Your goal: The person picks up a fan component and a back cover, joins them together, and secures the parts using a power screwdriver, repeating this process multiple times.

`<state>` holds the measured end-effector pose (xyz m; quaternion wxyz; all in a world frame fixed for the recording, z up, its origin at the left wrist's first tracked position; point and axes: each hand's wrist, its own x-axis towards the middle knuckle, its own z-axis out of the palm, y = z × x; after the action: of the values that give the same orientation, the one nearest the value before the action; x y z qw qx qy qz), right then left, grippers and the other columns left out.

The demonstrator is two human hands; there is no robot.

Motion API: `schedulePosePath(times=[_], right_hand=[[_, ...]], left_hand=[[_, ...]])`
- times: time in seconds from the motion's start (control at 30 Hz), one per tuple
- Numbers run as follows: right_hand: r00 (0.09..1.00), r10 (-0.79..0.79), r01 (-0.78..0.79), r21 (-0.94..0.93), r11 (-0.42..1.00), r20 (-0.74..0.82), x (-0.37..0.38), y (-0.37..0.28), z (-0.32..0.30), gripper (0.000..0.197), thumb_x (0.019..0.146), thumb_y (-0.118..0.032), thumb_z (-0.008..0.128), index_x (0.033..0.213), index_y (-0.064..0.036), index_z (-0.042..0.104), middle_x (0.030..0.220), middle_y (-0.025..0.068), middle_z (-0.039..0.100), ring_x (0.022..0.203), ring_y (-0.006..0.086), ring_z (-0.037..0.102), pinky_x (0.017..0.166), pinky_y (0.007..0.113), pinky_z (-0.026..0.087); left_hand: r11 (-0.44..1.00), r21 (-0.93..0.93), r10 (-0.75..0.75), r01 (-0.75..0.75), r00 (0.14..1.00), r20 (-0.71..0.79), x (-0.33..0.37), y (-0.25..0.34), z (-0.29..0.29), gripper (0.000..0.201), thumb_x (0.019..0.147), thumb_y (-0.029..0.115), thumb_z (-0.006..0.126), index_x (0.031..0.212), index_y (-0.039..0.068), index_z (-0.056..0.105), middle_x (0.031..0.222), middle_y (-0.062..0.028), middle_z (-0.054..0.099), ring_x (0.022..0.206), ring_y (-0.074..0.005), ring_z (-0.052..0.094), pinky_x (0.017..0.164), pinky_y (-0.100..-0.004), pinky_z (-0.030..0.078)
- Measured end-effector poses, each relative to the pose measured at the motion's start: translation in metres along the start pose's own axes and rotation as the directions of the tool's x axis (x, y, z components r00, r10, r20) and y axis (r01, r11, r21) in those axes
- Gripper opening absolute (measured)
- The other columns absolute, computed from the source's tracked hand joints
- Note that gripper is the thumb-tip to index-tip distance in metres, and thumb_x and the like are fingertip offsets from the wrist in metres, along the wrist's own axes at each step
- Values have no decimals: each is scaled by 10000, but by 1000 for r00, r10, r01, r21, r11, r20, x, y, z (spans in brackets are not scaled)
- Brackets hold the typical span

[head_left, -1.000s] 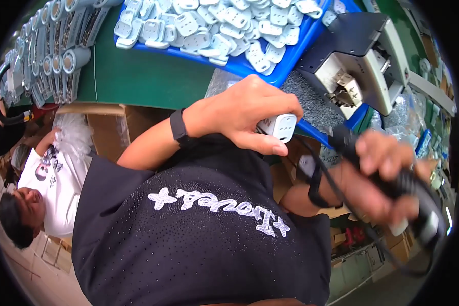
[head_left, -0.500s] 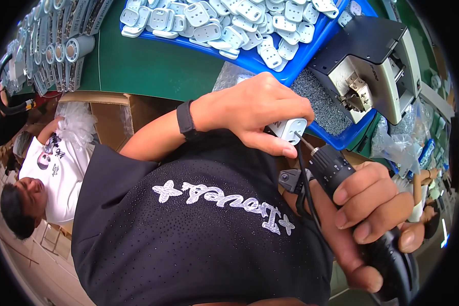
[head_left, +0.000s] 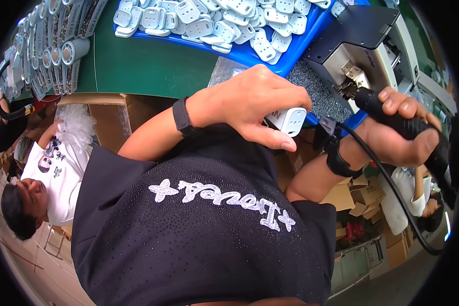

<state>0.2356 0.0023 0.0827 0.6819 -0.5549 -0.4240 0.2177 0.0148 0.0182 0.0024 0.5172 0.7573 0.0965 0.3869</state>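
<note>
My left hand (head_left: 260, 104) is closed round a white block-shaped plastic housing (head_left: 293, 122), thumb below and fingers above. The housing's end face, with small holes, points right; the rest is hidden in the palm. My right hand (head_left: 405, 130) grips a black electric screwdriver (head_left: 377, 104), its cable (head_left: 392, 186) looping down past the wrist. The screwdriver's front end is at the metal outlet (head_left: 353, 76) of a black and silver screw feeder (head_left: 359, 33). Whether a screw sits on the bit is too small to tell.
Ahead, a blue tray (head_left: 285, 69) holds many white end caps (head_left: 234, 25). Small screws (head_left: 319, 89) lie under and beside the feeder. Grey-blue long parts (head_left: 71, 51) are stacked at far left on the green table (head_left: 137, 66). Open cardboard box (head_left: 104, 122) and another person (head_left: 51, 178) at left.
My right hand has drawn the screwdriver away from the housing's end face and carried it up and right to the screw feeder. My left hand still holds the housing in nearly the same place.
</note>
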Motion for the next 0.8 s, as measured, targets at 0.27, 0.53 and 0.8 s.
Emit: schedulePosePath(times=[0.27,0.53,0.8], right_hand=[[973,44,-134,394,909,228,-42,-90,11,535,843,-523,675,1108,-68,581,837,40,541,609,162,503,626,333,407],[895,-72,-193,527,827,441,-37,-86,45,596,830,-530,690,1180,-74,533,826,26,493,632,143,483,621,316,386],[927,-110,-111,545,831,358,-45,-86,51,599,836,-546,678,1155,-62,532,806,34,487,596,150,472,599,321,389]], left_hand=[[999,10,-31,31,999,21,-3,2,-4,521,810,509,718,949,18,616,760,-83,640,621,-270,643,517,-339,495],[1000,0,-1,1,1000,17,-3,2,-11,517,805,501,729,949,18,614,764,-88,638,622,-270,642,515,-335,492],[979,189,102,-72,983,-153,-6,16,-14,424,809,381,767,959,15,615,791,-85,651,661,-273,653,535,-344,503]])
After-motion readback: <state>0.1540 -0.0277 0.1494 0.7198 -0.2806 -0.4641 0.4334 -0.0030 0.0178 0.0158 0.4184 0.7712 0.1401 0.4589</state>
